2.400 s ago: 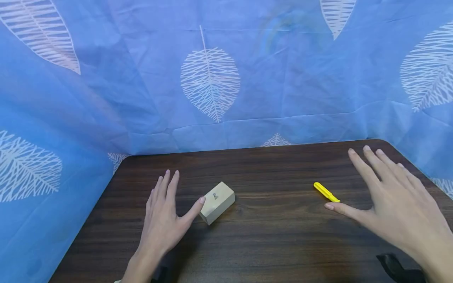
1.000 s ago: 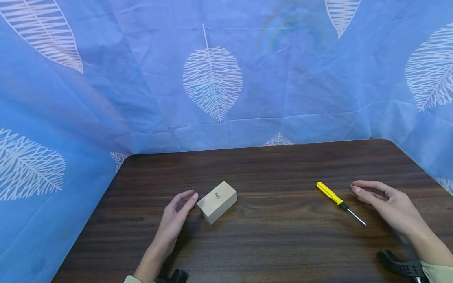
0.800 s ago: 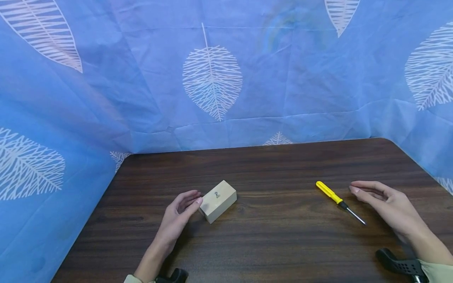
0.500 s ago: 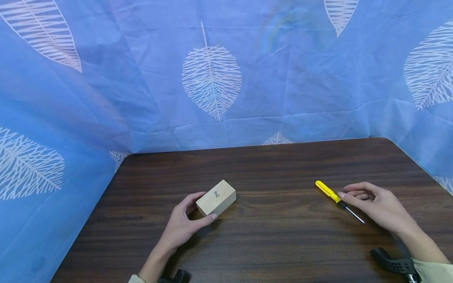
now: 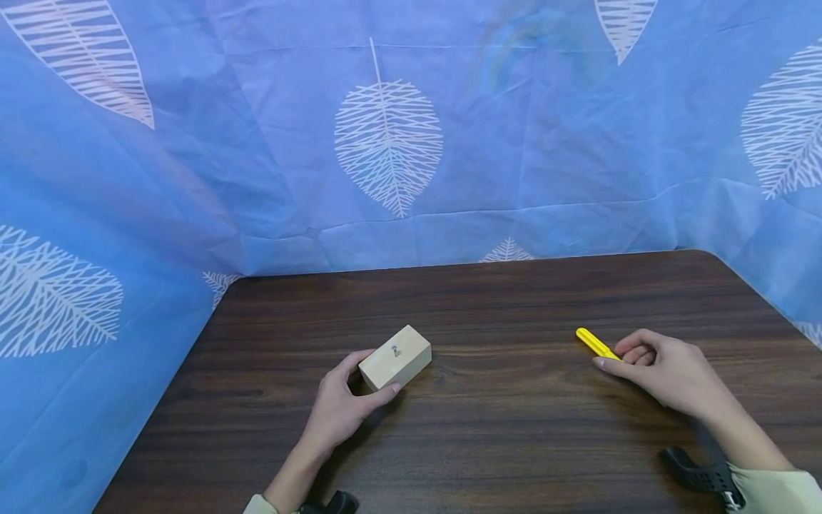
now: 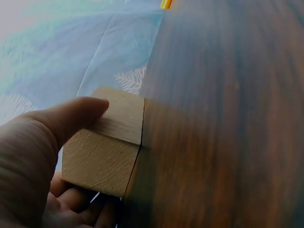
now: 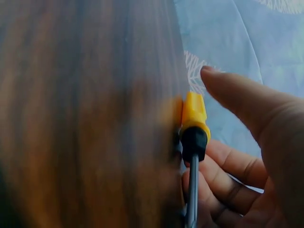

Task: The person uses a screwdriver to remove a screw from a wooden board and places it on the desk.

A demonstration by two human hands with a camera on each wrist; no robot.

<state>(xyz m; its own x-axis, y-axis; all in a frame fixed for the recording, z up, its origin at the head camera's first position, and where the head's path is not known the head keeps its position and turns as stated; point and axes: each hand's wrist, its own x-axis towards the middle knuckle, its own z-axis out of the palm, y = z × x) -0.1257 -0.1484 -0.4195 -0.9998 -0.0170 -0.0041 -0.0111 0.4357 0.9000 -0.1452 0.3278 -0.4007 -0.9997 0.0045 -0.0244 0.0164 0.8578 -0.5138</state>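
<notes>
My left hand (image 5: 343, 403) holds a pale wooden block (image 5: 399, 360) by its near end, thumb on the front side and fingers on the far side. A small metal piece, likely a screw (image 5: 395, 351), stands up from its top face. In the left wrist view, the thumb presses on the block (image 6: 102, 164). My right hand (image 5: 668, 375) is over a screwdriver (image 5: 594, 343) lying on the table; its shaft is hidden in the head view. The right wrist view shows the screwdriver's yellow handle (image 7: 194, 110), black collar and metal shaft, with curled fingers beside it and the thumb apart from it.
Both things are on a dark wood-grain table (image 5: 488, 428) with rounded far corners. A blue cloth (image 5: 488, 143) with white leaf prints hangs behind and along the left and right sides. Black straps (image 5: 700, 475) are worn at both wrists.
My left hand has moved from beside the wooden block to hold its near end. My right hand has come down and left, over the screwdriver. The block and screwdriver have barely moved.
</notes>
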